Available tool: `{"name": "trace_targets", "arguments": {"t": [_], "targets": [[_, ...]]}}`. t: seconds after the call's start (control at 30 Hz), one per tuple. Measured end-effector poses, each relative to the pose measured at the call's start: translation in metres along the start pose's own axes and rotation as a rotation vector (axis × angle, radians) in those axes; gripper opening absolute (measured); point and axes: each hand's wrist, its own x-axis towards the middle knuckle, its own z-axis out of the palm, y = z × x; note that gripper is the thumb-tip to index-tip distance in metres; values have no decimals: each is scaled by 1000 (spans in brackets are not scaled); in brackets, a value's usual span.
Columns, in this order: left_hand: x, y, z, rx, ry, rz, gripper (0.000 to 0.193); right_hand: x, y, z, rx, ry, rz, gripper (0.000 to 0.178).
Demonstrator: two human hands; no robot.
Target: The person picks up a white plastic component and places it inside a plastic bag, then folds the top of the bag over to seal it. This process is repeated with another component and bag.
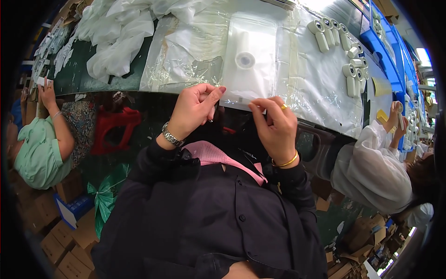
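Note:
A frosted plastic zip bag (pixel 265 42) lies on the table in front of me, with a white device (pixel 245 59) inside that has a round head and a straight handle. My right hand (pixel 277 128), wearing a gold ring and bangle, pinches the bag's near edge at its right corner. By the near left corner is my left hand (pixel 193 109), with a watch on its wrist. Its fingers are curled and thumb and forefinger pressed together; what they hold, if anything, is hidden.
Several similar white devices (pixel 351 76) lie on the table's right side. Crumpled translucent bags (pixel 116 46) are heaped at the far left. Blue bins (pixel 381 51) stand at the far right. People work on both sides; a red stool (pixel 116 125) is at lower left.

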Motion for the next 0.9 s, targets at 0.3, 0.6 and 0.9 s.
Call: {"name": "trace_targets", "arguments": {"t": [0.3,0.6,0.9], "targets": [[6,-11,3,-103,-26,-15,22,14,-10,31,31,-162,3,10],[12,2,9,5,-76,-3,20,15,-7,29,-7,-182,50,11],[17,-33,-14,-32,-49,4,21,-1,1,54,-309,-249,-80,14]]}}
